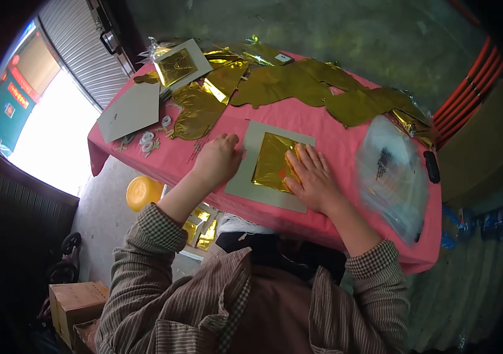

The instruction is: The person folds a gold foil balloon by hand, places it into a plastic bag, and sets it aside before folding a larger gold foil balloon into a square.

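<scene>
A folded square of shiny gold foil (270, 162) lies on a grey cardboard sheet (243, 182) at the near middle of the table. My right hand (313, 177) rests flat on the foil's right side, fingers stretched out. At the sheet's left edge is my left hand (219, 158), with its fingers curled in; whatever they may hold is hidden. Flat gold foil balloons (287, 82) are spread along the far side. One rounded gold foil balloon (195, 112) lies beyond my left hand.
A pink cloth (331, 227) covers the table. Clear plastic bags (394, 177) and a black object (431, 167) are at the right. Another grey board (130, 112) and white ribbon rolls (147, 140) lie left. A yellow stool (143, 193) stands below the table edge.
</scene>
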Action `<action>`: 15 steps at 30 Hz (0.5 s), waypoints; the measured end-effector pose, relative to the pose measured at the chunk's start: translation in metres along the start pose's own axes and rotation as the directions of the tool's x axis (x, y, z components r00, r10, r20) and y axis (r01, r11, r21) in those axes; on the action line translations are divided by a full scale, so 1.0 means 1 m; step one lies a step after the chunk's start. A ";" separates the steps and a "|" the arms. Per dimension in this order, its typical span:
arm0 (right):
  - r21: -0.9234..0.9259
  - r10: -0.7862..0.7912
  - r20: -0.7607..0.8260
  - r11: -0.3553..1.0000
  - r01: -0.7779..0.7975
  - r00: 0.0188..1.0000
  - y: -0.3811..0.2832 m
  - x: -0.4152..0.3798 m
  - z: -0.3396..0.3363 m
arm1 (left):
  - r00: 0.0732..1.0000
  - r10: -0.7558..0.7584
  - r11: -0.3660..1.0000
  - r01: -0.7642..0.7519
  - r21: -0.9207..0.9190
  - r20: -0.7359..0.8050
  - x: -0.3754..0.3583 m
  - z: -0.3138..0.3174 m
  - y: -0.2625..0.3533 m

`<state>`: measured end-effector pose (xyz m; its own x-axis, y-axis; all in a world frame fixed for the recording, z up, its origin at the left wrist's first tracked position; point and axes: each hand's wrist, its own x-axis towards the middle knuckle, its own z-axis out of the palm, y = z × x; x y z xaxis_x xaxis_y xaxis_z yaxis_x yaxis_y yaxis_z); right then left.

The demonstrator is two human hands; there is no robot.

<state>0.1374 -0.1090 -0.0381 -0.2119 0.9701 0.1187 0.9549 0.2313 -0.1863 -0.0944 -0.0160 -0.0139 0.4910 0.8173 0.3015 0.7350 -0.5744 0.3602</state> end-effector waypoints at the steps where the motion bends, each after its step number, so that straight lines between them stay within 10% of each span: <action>1: 0.002 -0.006 0.000 1.000 0.006 1.000 0.000 0.000 0.000 | 1.000 -0.005 1.000 0.005 0.003 -0.003 -0.001 0.001 0.000; 15: 0.029 -0.003 -0.002 1.000 0.003 1.000 0.000 0.000 0.000 | 1.000 0.029 0.998 -0.029 -0.053 -0.004 0.008 0.011 0.016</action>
<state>0.1374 -0.1094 -0.0381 -0.2138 0.9693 0.1213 0.9480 0.2359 -0.2138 -0.0738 -0.0178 -0.0155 0.5104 0.8003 0.3149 0.6945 -0.5995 0.3979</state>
